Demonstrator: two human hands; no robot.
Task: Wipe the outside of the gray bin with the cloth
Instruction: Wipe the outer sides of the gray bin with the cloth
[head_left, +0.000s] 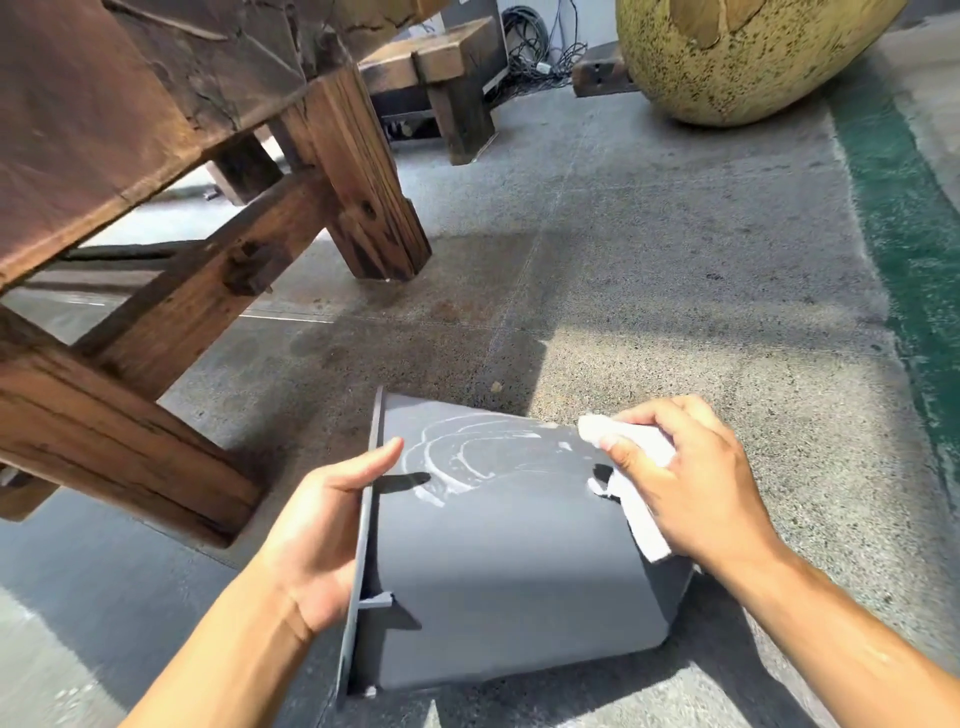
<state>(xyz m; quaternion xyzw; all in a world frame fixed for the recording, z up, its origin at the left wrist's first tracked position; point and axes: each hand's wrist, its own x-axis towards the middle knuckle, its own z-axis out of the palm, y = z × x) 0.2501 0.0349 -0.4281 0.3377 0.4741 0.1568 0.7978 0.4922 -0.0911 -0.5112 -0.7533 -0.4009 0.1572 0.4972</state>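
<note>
The gray bin (498, 561) lies on its side on the concrete floor, its rim to the left and its base to the right. White curved smear marks cover the upper part of its wall. My left hand (317, 530) grips the bin's rim, thumb over the edge. My right hand (685, 483) presses a white cloth (639, 467) against the bin's upper right side near the base. Part of the cloth hangs below my fingers.
A heavy wooden table (156, 218) with thick legs stands at the left, close to the bin's rim. A large speckled yellow round object (743, 57) sits at the back right. A green painted strip (904, 223) runs along the right of the floor. Cables lie at the back.
</note>
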